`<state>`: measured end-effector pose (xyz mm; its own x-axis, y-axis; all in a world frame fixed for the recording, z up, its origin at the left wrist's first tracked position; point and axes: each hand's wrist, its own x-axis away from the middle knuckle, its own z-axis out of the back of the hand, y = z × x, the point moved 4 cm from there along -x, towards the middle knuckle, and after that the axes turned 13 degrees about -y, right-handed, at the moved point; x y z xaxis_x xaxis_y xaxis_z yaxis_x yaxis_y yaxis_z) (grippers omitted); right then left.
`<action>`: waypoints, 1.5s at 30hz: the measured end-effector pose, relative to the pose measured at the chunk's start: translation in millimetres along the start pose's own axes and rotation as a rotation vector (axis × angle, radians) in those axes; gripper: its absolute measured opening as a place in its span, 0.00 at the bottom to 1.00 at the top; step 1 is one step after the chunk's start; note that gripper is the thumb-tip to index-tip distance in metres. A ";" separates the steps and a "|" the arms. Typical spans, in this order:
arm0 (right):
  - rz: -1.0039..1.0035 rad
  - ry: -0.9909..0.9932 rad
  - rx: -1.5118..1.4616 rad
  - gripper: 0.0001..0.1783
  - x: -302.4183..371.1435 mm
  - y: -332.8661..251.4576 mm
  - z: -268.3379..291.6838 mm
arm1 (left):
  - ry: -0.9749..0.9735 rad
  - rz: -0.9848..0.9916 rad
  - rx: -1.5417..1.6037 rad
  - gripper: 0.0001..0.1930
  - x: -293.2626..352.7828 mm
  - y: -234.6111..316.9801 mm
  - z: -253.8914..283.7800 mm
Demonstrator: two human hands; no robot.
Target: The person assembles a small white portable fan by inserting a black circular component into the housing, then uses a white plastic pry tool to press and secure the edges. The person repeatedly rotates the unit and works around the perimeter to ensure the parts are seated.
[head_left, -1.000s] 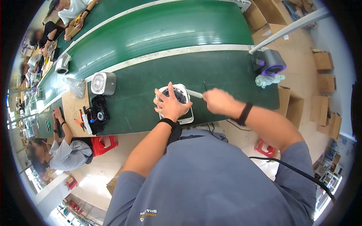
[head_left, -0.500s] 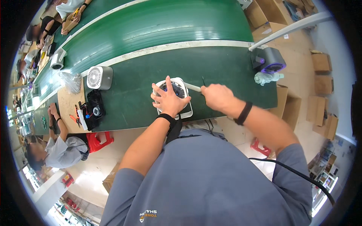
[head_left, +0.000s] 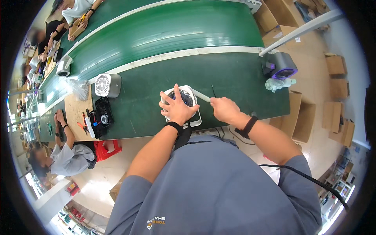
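A white fan housing (head_left: pixel 197 118) with a rounded frame and dark inside sits on the green table, close to its near edge. Across it my left hand (head_left: pixel 179 110) lies with spread fingers, touching the face and covering much of it. A white bar (head_left: pixel 201 95) sticks out from the housing's far right corner. Its outer end is inside the closed fingers of my right hand (head_left: pixel 226 110). Whether the bar is joined to the housing, I cannot tell. Just beyond my right hand shows a thin dark strip (head_left: pixel 213 90), too small to name.
A grey fan with a white grille (head_left: pixel 103 85) stands left, behind an opened black part (head_left: pixel 103 116). Orange-handled pliers (head_left: pixel 82 126) lie on a brown board (head_left: pixel 74 108). At right are a purple-ringed device (head_left: pixel 283 65) and clear plastic wrap (head_left: pixel 279 84). Co-workers sit left.
The whole view has shifted slightly. My right hand has come a little nearer to me, and the white bar slants more toward me. My left hand stays on the housing.
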<state>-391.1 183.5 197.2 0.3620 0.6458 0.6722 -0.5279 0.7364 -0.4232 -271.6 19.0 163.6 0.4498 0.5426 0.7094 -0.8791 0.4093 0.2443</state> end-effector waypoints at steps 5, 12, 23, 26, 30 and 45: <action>0.072 -0.122 0.361 0.11 -2.3 -33.7 62.7 | 0.021 -0.021 0.013 0.70 -2.0 0.7 -0.2; 0.106 -0.300 0.474 0.14 -49.3 -47.9 108.2 | 0.012 -0.021 0.018 0.69 -2.7 4.2 2.9; 0.090 -0.416 0.516 0.13 -58.1 -55.1 62.7 | 0.081 -0.062 -0.004 0.67 -1.9 -4.8 3.6; 0.202 -0.427 0.511 0.14 -63.4 -47.5 71.5 | 0.067 -0.064 -0.014 0.67 -1.0 -6.8 5.5; 0.128 -0.313 0.263 0.14 -44.6 -30.3 46.0 | 0.089 -0.077 -0.045 0.69 -10.4 -12.0 3.5; 0.294 -0.063 -0.159 0.13 -34.0 32.7 7.7 | 0.102 -0.083 -0.052 0.70 -8.8 -9.2 5.3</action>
<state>-426.5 184.1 165.2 0.1614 0.8251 0.5415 -0.4747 0.5459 -0.6903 -268.4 6.6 158.6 0.5370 0.5755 0.6168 -0.8298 0.4921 0.2632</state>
